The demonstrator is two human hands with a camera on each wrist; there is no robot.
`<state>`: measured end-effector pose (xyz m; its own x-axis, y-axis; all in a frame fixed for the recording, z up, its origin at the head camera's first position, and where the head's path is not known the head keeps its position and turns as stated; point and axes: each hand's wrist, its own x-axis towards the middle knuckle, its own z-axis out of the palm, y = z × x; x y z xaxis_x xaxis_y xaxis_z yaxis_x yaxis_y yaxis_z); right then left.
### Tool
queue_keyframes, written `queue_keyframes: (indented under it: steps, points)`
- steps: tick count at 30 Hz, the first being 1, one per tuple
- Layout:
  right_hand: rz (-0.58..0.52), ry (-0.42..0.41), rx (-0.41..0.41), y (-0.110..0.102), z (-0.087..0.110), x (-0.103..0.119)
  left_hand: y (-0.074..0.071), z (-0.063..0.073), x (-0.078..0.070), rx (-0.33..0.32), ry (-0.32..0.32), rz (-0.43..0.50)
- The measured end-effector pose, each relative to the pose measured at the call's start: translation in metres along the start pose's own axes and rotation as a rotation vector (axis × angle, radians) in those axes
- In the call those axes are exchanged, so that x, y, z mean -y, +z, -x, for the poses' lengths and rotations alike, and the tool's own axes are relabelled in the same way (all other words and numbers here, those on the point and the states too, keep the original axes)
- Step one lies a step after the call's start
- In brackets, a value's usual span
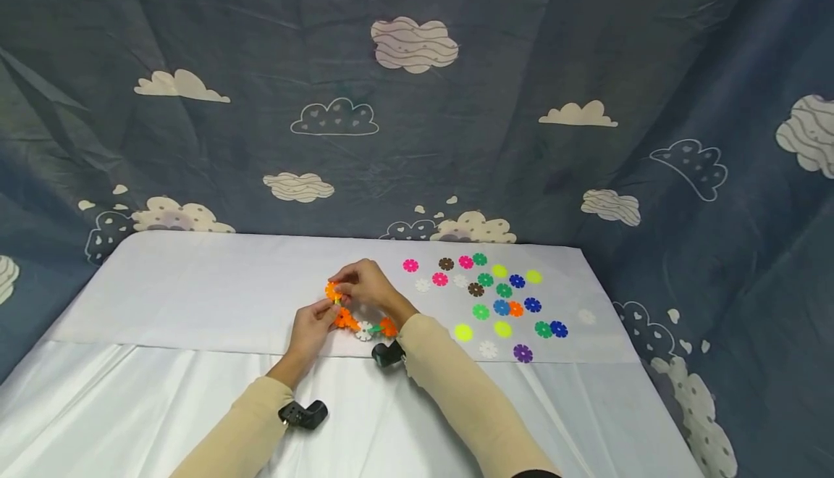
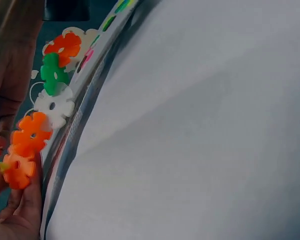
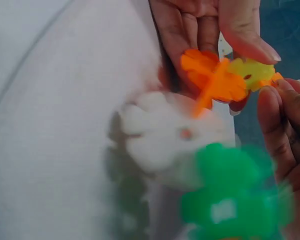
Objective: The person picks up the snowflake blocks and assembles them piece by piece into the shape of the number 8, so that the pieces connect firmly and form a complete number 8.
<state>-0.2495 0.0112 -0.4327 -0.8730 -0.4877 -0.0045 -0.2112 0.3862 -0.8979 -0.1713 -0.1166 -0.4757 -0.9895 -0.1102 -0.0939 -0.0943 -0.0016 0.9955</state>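
Note:
Both hands hold a chain of interlocking flower-shaped plastic discs over the white table. The left hand [image 1: 308,333] pinches a yellow disc [image 3: 260,68] near one end, its thumb on top. At that end the right hand [image 1: 370,286] pinches an orange disc [image 1: 331,290] against the yellow one, mostly hidden by fingertips in the right wrist view. Below the left fingers the chain runs on through two orange discs, a white disc [image 2: 55,106], a green disc [image 2: 53,75] and another orange disc [image 2: 65,47], curving toward the right forearm.
Loose flower discs in pink, brown, green, yellow, blue, white and purple lie scattered on the right of the table, among them a purple disc [image 1: 523,353] and a pink disc [image 1: 410,266]. A dark curtain [image 1: 260,65] with cloud prints hangs behind the table [image 1: 195,290].

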Motion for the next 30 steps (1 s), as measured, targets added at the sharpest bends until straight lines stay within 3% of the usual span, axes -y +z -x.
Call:
queue_keyframes:
  steps: [6,12,19,24,30]
  points:
    - [-0.024,0.010,-0.001,-0.003,0.006,-0.007,0.001,0.000,0.002,0.058,-0.015,0.059]
    - [0.012,-0.004,0.025,-0.010,0.006,-0.010,-0.005,-0.003,0.000,0.113,-0.103,0.102]
    - [0.103,-0.071,0.080,-0.015,0.006,-0.004,-0.010,-0.006,-0.008,0.058,-0.163,0.162]
    - [0.181,-0.039,0.047,-0.048,0.025,-0.015,-0.010,-0.006,-0.010,0.031,-0.178,0.165]
    - [0.366,0.100,-0.010,-0.107,0.074,-0.044,-0.017,-0.008,-0.013,0.051,-0.195,0.146]
